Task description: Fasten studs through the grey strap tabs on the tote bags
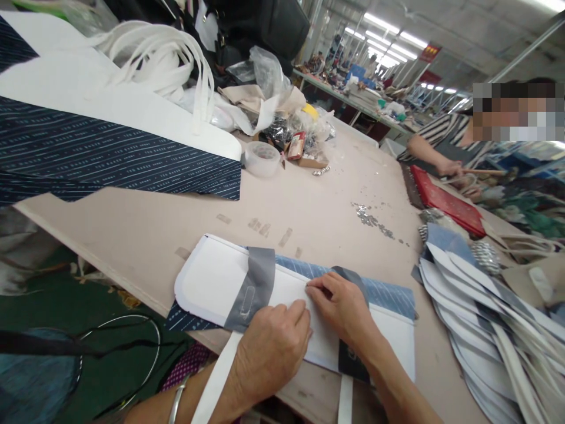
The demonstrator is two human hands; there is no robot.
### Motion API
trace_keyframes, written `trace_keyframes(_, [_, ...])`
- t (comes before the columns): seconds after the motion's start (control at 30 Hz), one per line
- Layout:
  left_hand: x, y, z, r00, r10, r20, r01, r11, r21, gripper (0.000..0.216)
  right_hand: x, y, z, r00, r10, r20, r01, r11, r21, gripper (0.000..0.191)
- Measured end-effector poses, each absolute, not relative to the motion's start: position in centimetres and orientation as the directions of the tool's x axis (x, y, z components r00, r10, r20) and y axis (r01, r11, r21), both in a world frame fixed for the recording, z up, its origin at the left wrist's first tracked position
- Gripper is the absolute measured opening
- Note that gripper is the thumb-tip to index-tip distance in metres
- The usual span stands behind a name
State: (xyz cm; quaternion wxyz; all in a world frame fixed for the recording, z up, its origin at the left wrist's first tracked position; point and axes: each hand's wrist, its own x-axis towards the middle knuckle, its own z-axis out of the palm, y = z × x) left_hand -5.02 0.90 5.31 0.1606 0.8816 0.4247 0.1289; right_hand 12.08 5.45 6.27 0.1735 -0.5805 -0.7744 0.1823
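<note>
A flat white bag panel point(212, 282) with a blue striped edge lies on the table point(318, 212) in front of me. A grey strap point(256, 288) crosses it at the left and a dark strap point(353, 359) at the right. My left hand point(269, 347) rests curled on the panel's near middle, its fingers bent down against the white surface. My right hand point(342, 306) presses on the panel just right of it, fingertips pinched at the fold near the blue edge. A metal bangle point(176, 400) circles my left wrist.
A pile of dark striped and white panels point(101, 147) with white handles covers the far left. A tape roll point(262, 158) and small clutter sit beyond. Stacked cut pieces point(485, 318) fan out at right. Another person point(445, 153) works at a red piece point(445, 200). Silver bits point(371, 218) are scattered.
</note>
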Motion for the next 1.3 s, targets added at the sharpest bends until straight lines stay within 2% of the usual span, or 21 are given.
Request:
trace_keyframes(0.07, [-4.9,0.9,5.1,0.585,0.802,0.12,0.724,-0.583,0.369,0.023,12.8,5.2,7.2,-0.246,0.969,0.038,0.796,0.224,-0.563,0.014])
trace_keyframes(0.13, [-4.8,0.8,4.8,0.559,0.812,0.168,0.741,-0.581,0.338,0.028,15.0,4.7,8.3,-0.085,0.99,0.108,0.779,0.134,-0.613,0.022])
trace_keyframes(0.2, [-4.7,0.8,4.6,0.539,0.818,0.203,0.761,-0.576,0.298,0.035,18.5,4.0,9.1,0.158,0.963,0.218,0.831,-0.01,-0.556,0.029])
trace_keyframes(0.27, [-4.5,1.0,4.5,0.516,0.833,0.198,0.793,-0.552,0.257,0.04,22.7,3.1,9.2,0.289,0.925,0.248,0.894,-0.168,-0.415,0.038])
trace_keyframes(0.33, [-4.3,1.2,4.4,0.503,0.847,0.174,0.82,-0.531,0.214,0.043,26.3,2.1,8.7,0.292,0.945,0.145,0.917,-0.234,-0.324,0.052])
trace_keyframes(0.4, [-4.1,1.5,4.4,0.509,0.844,0.173,0.826,-0.535,0.177,0.042,28.6,1.0,8.0,0.235,0.972,0.017,0.917,-0.216,-0.337,0.064])
trace_keyframes(0.47, [-4.0,1.8,4.4,0.524,0.83,0.192,0.82,-0.552,0.151,0.041,29.6,0.3,7.4,0.188,0.981,-0.051,0.903,-0.193,-0.385,0.068])
trace_keyframes(0.57, [-3.8,2.1,4.2,0.53,0.819,0.218,0.819,-0.562,0.119,0.039,29.8,0.0,7.1,0.172,0.983,-0.062,0.898,-0.183,-0.401,0.068])
trace_keyframes(0.77, [-3.7,2.1,3.7,0.522,0.818,0.241,0.822,-0.558,0.115,0.038,30.8,-0.4,7.1,0.107,0.988,-0.114,0.937,-0.138,-0.32,0.065])
trace_keyframes(0.9, [-3.8,2.0,3.9,0.529,0.832,0.165,0.822,-0.551,0.144,0.041,33.4,-2.2,7.5,0.236,0.966,-0.102,0.919,-0.256,-0.299,0.054])
trace_keyframes(0.97, [-3.8,2.1,4.0,0.532,0.833,0.155,0.819,-0.552,0.157,0.042,35.0,-3.6,8.1,0.359,0.922,-0.147,0.841,-0.388,-0.377,0.048])
trace_keyframes(1.0, [-3.8,2.1,4.0,0.533,0.832,0.157,0.817,-0.554,0.161,0.042,35.6,-4.5,8.4,0.42,0.886,-0.198,0.759,-0.463,-0.458,0.046])
trace_keyframes(1.07, [-3.9,2.0,4.0,0.535,0.827,0.171,0.812,-0.56,0.164,0.041,36.1,-6.2,8.8,0.502,0.8,-0.328,0.486,-0.575,-0.658,0.044])
trace_keyframes(1.1, [-3.9,2.0,3.9,0.536,0.825,0.18,0.811,-0.562,0.163,0.041,35.9,-6.9,8.9,0.531,0.764,-0.366,0.315,-0.579,-0.752,0.043])
trace_keyframes(1.17, [-3.9,2.0,3.8,0.537,0.821,0.196,0.809,-0.566,0.156,0.042,34.4,-7.9,8.9,0.581,0.726,-0.368,0.021,-0.465,-0.885,0.044])
trace_keyframes(1.2, [-3.9,1.9,3.7,0.537,0.819,0.2,0.809,-0.567,0.152,0.042,33.2,-7.9,9.0,0.59,0.731,-0.343,-0.073,-0.375,-0.924,0.046])
trace_keyframes(1.3, [-4.0,1.8,3.7,0.535,0.82,0.202,0.81,-0.566,0.153,0.043,28.4,-6.1,9.7,0.578,0.783,-0.23,-0.201,-0.137,-0.97,0.059])
